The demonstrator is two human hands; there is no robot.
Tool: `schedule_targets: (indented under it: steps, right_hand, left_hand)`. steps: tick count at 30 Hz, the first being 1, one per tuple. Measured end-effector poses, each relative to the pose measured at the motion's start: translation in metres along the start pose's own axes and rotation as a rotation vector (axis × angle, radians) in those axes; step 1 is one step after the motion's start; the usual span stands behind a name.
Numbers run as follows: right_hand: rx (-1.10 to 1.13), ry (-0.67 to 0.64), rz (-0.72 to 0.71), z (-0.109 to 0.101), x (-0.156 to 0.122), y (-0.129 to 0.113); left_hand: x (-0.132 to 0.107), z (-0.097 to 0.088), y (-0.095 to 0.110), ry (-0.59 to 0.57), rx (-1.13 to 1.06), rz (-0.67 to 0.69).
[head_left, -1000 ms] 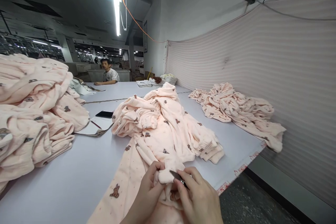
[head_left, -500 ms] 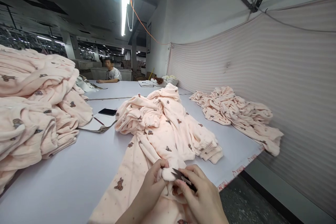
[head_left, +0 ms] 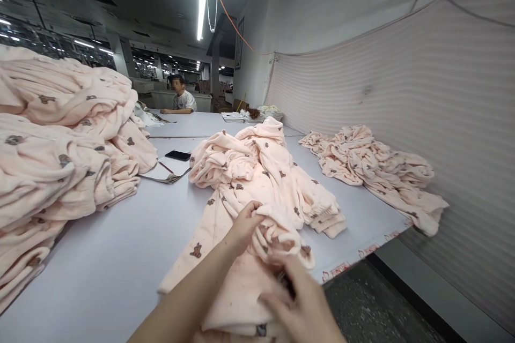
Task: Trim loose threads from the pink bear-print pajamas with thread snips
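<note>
A pale pink plush garment [head_left: 249,273] printed with small brown animals lies bunched on the table in front of me. My left hand [head_left: 246,228] pinches a fold of it, thumb and fingers closed on the cloth. My right hand [head_left: 301,295] is low and to the right, close over the garment, smeared by motion. The dark thread snips [head_left: 285,281] show as a blur between its thumb and fingers. Where the blades point cannot be made out.
A tall heap of the same pink garments [head_left: 68,134] fills the left side. Another pile [head_left: 370,158] lies at the right by the curtained wall. A phone [head_left: 177,155] and a notepad with a pen [head_left: 164,170] lie left of centre. A person [head_left: 184,99] sits at the far end.
My left hand has moved up and away with the cloth, opening out its folds. My right hand has dropped back, and the snips have come away from the pinched fabric. The view has shifted slightly.
</note>
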State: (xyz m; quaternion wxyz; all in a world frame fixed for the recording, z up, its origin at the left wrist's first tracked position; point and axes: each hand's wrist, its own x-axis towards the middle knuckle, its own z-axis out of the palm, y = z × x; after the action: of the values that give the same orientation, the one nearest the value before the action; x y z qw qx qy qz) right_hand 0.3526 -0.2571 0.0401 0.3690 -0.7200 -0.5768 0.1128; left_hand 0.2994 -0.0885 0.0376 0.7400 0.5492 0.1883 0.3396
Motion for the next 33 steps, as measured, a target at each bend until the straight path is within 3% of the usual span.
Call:
schedule_targets:
  steps: [3, 5, 7, 10, 13, 14, 16, 18, 21, 23, 25, 28, 33]
  right_hand:
    - [-0.11, -0.235, -0.036, 0.029, -0.011, -0.005]
    - [-0.053, -0.222, -0.053, 0.033, -0.006, -0.002]
    - [0.156, -0.14, -0.05, 0.023, 0.006, 0.006]
    - [0.508, -0.119, 0.086, 0.006, 0.021, 0.02]
    - [0.814, -0.167, 0.372, 0.006, 0.024, 0.03]
    - [0.891, -0.174, 0.449, 0.01, 0.022, 0.031]
    - [0.955, -0.192, 0.492, 0.018, 0.02, 0.03]
    - [0.887, -0.191, 0.381, 0.022, 0.02, 0.027]
    - [0.605, -0.024, 0.162, 0.011, 0.023, 0.026]
    - [0.375, 0.121, 0.093, -0.002, 0.024, 0.03]
    - [0.118, 0.174, 0.043, -0.014, 0.023, 0.032]
    - [-0.194, 0.124, -0.007, -0.026, 0.017, 0.025]
    - [-0.237, -0.017, -0.17, -0.029, 0.009, -0.001]
  left_hand:
    - [0.008, -0.004, 0.001, -0.02, -0.012, -0.032]
    - [0.005, -0.012, 0.008, -0.025, 0.017, -0.034]
    - [-0.008, -0.022, 0.018, 0.001, 0.072, -0.017]
    - [-0.046, -0.035, 0.028, 0.182, 0.195, 0.067]
    - [-0.095, -0.034, 0.017, 0.467, 0.355, 0.173]
    - [-0.108, -0.03, 0.009, 0.498, 0.491, 0.154]
    - [-0.125, -0.018, -0.008, 0.363, 0.516, 0.066]
    - [-0.128, -0.006, -0.02, 0.336, 0.501, 0.02]
    - [-0.121, 0.002, -0.025, 0.378, 0.505, 0.034]
    - [-0.118, -0.001, -0.025, 0.372, 0.563, 0.12]
    - [-0.119, -0.006, -0.028, 0.371, 0.633, 0.242]
    - [-0.122, -0.011, -0.034, 0.374, 0.673, 0.395]
    - [-0.121, -0.011, -0.04, 0.386, 0.67, 0.426]
